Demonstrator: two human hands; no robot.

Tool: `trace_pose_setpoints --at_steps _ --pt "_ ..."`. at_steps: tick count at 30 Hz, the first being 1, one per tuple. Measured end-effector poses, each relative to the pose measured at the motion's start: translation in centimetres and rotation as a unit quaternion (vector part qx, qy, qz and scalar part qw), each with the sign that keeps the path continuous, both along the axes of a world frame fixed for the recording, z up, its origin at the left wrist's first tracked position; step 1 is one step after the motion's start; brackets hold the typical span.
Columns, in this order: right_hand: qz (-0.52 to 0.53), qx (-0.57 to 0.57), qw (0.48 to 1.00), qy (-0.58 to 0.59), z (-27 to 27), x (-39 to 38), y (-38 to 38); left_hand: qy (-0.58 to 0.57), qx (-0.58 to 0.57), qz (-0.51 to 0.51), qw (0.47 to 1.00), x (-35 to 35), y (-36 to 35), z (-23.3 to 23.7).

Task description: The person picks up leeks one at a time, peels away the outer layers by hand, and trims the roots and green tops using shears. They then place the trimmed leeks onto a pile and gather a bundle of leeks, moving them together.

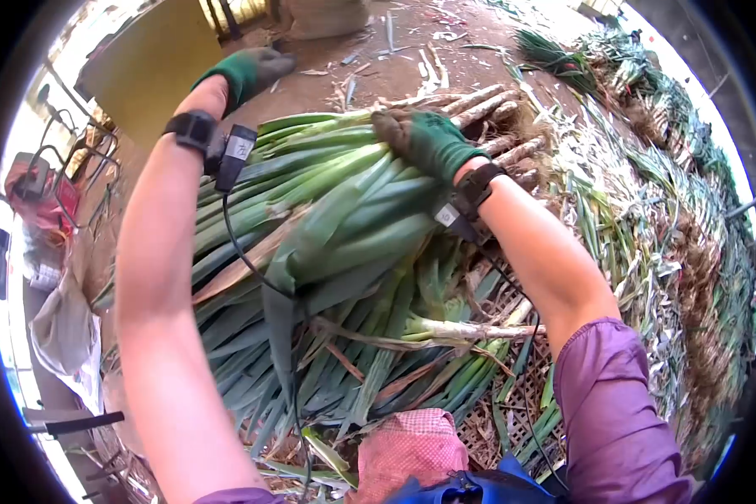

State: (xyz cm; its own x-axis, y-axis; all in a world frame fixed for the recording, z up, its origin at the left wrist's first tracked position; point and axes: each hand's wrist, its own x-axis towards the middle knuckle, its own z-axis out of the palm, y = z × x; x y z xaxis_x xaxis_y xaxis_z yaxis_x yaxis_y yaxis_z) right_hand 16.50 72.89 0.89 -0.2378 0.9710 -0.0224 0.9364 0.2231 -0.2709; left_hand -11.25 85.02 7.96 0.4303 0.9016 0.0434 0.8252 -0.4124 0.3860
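Note:
A thick pile of leeks (pixel 336 227) lies before me, green leaves fanning left and down, soil-stained white stalks and roots at the upper right. My right hand (pixel 424 141), in a green glove with a dark palm, is closed around leeks on top of the pile, near where the leaves meet the stalks. Beyond the upper left edge of the leaves is my left hand (pixel 256 71), gloved alike. Its fingers point right with the thumb apart, and nothing shows in them. Several leeks lie lower down, one pale stalk (pixel 454 329) crossing sideways.
Woven basketwork (pixel 508 403) shows under the lower leeks. More bundled leeks (pixel 689 160) line the right side, with loose peelings (pixel 605 227) around them. A yellowish board (pixel 155 67) stands at upper left, near a sack (pixel 323 17). Cables (pixel 256 269) hang from both wrists.

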Motion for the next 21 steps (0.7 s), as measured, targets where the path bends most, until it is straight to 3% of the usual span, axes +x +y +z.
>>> trace_pose_setpoints --at_steps 2,3,4,5,6,8,11,12,13,14,16,18,19,20,21 --pt "0.049 0.088 0.994 0.031 -2.8 2.1 1.4 0.118 0.016 0.040 0.992 1.0 1.5 -5.5" --pt "0.035 0.048 0.998 0.032 -1.9 1.7 1.0 0.177 0.024 0.060 0.982 1.9 1.2 -7.3" --pt "0.020 0.007 0.999 0.039 -1.0 0.7 0.7 0.136 -0.070 0.085 0.985 3.0 -2.7 -6.3" --pt "-0.002 -0.003 1.000 0.028 -1.2 0.5 1.0 0.022 -0.265 0.091 0.960 2.9 -2.9 -6.8" --pt "0.007 -0.008 0.999 0.033 -2.1 0.6 2.0 -0.092 -0.447 0.098 0.884 2.1 -2.8 -7.1" --pt "0.009 -0.017 0.999 0.038 -1.3 0.5 1.5 -0.129 -0.440 0.049 0.887 0.7 -1.3 -10.0" --pt "0.020 0.008 1.000 0.006 0.0 0.8 -0.5 0.031 -0.296 -0.037 0.954 3.3 -6.1 -5.4" --pt "0.025 0.024 0.999 0.012 -0.2 1.2 -1.1 0.069 -0.263 -0.089 0.958 2.6 -5.6 -6.4" --pt "0.040 0.061 0.997 0.032 -0.9 1.8 -1.7 -0.049 -0.275 -0.173 0.944 1.6 -5.9 -7.4" --pt "0.056 0.098 0.992 0.053 -1.7 2.2 -2.5 -0.126 -0.336 -0.043 0.932 1.5 -6.4 -8.9" --pt "0.103 0.181 0.976 0.059 -3.2 3.4 -4.5 -0.012 -0.176 -0.253 0.951 -0.5 -7.0 -11.1" --pt "0.113 0.267 0.954 0.072 -4.4 4.4 -8.1 0.107 -0.043 -0.307 0.945 0.7 -12.0 -10.2" --pt "0.113 0.250 0.960 0.060 -4.8 5.0 -10.0 0.012 -0.119 -0.248 0.961 1.2 -14.1 -10.9" --pt "0.112 0.233 0.965 0.048 -4.8 5.4 -12.1 0.039 -0.199 -0.116 0.972 2.0 -15.7 -11.5" --pt "0.064 0.219 0.970 0.084 -3.9 5.2 -14.9 0.036 -0.198 -0.082 0.976 2.9 -17.8 -11.1"
